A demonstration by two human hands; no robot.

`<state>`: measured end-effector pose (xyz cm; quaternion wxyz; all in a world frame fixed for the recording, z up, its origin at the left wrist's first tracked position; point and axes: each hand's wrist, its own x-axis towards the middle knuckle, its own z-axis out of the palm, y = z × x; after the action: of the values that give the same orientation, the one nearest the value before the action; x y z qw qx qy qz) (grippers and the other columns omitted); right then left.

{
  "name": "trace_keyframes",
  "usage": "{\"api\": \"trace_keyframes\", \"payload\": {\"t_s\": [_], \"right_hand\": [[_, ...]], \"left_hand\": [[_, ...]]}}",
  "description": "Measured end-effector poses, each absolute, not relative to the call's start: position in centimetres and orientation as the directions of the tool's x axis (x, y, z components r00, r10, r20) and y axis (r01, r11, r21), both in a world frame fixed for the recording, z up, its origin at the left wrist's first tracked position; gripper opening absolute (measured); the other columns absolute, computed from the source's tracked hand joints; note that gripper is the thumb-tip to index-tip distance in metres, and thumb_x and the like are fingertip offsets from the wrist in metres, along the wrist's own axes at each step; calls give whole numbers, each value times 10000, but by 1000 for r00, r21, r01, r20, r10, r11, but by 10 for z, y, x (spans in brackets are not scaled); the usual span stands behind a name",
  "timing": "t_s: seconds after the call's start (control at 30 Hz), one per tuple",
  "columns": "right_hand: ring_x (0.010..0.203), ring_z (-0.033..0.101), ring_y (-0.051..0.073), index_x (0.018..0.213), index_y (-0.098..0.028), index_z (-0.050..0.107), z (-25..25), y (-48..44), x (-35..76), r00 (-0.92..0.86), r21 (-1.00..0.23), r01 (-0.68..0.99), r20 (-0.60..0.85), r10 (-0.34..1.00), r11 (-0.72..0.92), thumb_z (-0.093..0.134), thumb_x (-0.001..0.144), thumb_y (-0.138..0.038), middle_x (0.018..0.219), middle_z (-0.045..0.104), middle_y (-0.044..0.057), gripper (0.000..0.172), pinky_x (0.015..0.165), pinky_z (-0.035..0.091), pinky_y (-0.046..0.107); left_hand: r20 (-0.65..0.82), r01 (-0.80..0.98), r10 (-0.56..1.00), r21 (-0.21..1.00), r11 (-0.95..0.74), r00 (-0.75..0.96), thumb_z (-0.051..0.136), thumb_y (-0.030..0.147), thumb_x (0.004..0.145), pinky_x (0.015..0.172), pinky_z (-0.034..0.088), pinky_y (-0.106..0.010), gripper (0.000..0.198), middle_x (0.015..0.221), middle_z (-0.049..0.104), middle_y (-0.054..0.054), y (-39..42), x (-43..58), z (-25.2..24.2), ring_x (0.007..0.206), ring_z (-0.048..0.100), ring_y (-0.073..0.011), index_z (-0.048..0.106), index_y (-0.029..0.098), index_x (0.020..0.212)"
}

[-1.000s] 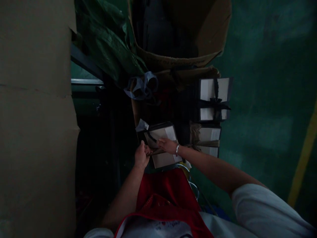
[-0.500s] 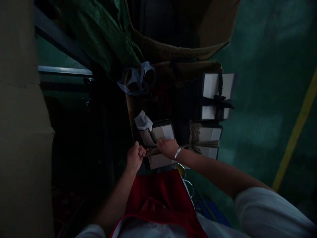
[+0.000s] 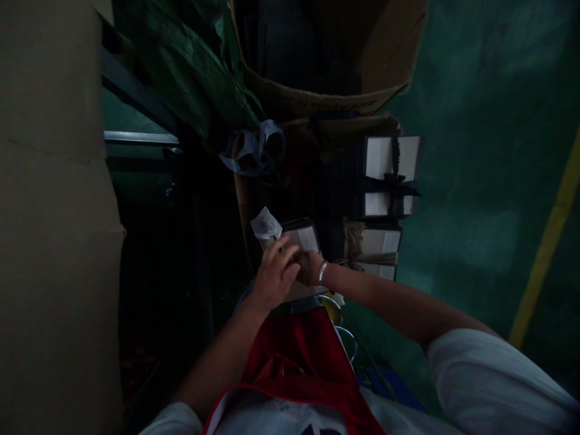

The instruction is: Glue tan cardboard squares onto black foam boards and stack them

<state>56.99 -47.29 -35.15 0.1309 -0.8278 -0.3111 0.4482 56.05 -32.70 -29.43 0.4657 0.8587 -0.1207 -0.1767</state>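
A small pale gift box with dark edges lies in front of me, a white paper tag sticking out at its upper left. My left hand lies over the box's middle with fingers curled around something I cannot make out. My right hand, a silver bracelet on the wrist, meets the left hand on top of the box, fingers pinched and mostly hidden. The scene is very dark.
Two finished boxes lie to the right: one with a tan ribbon, one with a black bow. A large open cardboard carton stands behind, with grey ribbon loops, green plastic sheeting, a cardboard wall left, green floor right.
My left hand has moved right from the box's left edge onto its top, meeting my right hand. The tan ribbon stretched between the hands no longer shows.
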Motion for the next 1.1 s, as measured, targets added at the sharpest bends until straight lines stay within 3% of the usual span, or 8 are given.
{"api": "trace_keyframes", "payload": {"t_s": [0.2, 0.37, 0.5, 0.63, 0.73, 0.83, 0.93, 1.1], "right_hand": [[848, 639, 218, 1053, -140, 594, -344, -482, 571, 360, -469, 512, -643, 676, -719, 386, 908, -275, 967, 658, 139, 287, 639, 446, 276], [897, 634, 210, 978, -170, 632, -343, -491, 587, 302, -554, 412, -666, 682, -723, 505, 855, -270, 960, 678, 103, 204, 674, 418, 246], [778, 626, 164, 860, -118, 665, -358, -497, 591, 273, -729, 62, -645, 714, -682, 553, 813, -247, 820, 690, 77, 177, 636, 409, 216], [667, 601, 131, 790, -73, 661, -367, -498, 582, 345, -737, -276, -675, 652, -617, 568, 798, -292, 719, 673, 58, 238, 600, 428, 203], [723, 607, 133, 836, -111, 669, -356, -496, 578, 428, -693, -135, -685, 589, -708, 602, 754, -221, 768, 675, 39, 153, 655, 433, 209], [798, 603, 156, 874, -145, 664, -339, -492, 576, 513, -602, 170, -622, 591, -780, 577, 773, -183, 857, 673, 58, 139, 705, 422, 237], [825, 588, 153, 935, -138, 641, -330, -491, 570, 558, -556, 352, -521, 646, -753, 506, 847, -181, 917, 655, 87, 167, 708, 416, 240], [772, 570, 147, 1045, -143, 617, -345, -493, 553, 645, -509, 493, -331, 689, -706, 419, 919, -227, 907, 638, 83, 249, 648, 419, 245]], "left_hand": [[-409, -179, -584, 692, -699, 702, 313, 224, 934, 896, 431, -353, 302, 1043, 629, -104, -313, 568, -344, 1015, 567, -206, 550, 154, 1107], [-594, 38, -400, 589, -807, 698, 291, 291, 950, 764, 457, -305, 308, 857, 652, -91, -314, 531, -343, 855, 625, -204, 573, 167, 934], [-651, 334, -257, 639, -693, 714, 332, 304, 945, 750, 465, -255, 309, 1003, 666, -82, -322, 511, -332, 875, 636, -167, 502, 173, 1167], [-720, 256, -244, 509, -822, 650, 395, 233, 909, 808, 461, -312, 396, 999, 675, -102, -329, 513, -330, 875, 641, -198, 450, 172, 1297], [-701, 136, -266, 461, -877, 662, 411, 214, 894, 845, 455, -359, 362, 948, 677, -98, -328, 525, -329, 877, 636, -210, 527, 196, 1236], [-541, 123, -332, 640, -758, 772, 415, 193, 883, 942, 421, -378, 328, 1131, 618, -120, -325, 537, -336, 1063, 566, -211, 577, 175, 1168], [-496, 279, -383, 822, -497, 779, 383, 223, 901, 940, 432, -329, 337, 1156, 610, -104, -323, 542, -351, 1069, 558, -180, 587, 158, 1160], [-611, 542, -377, 792, -283, 696, 437, 407, 882, 703, 465, -263, 386, 926, 635, -75, -317, 543, -371, 791, 578, -149, 650, 148, 1073]]}}
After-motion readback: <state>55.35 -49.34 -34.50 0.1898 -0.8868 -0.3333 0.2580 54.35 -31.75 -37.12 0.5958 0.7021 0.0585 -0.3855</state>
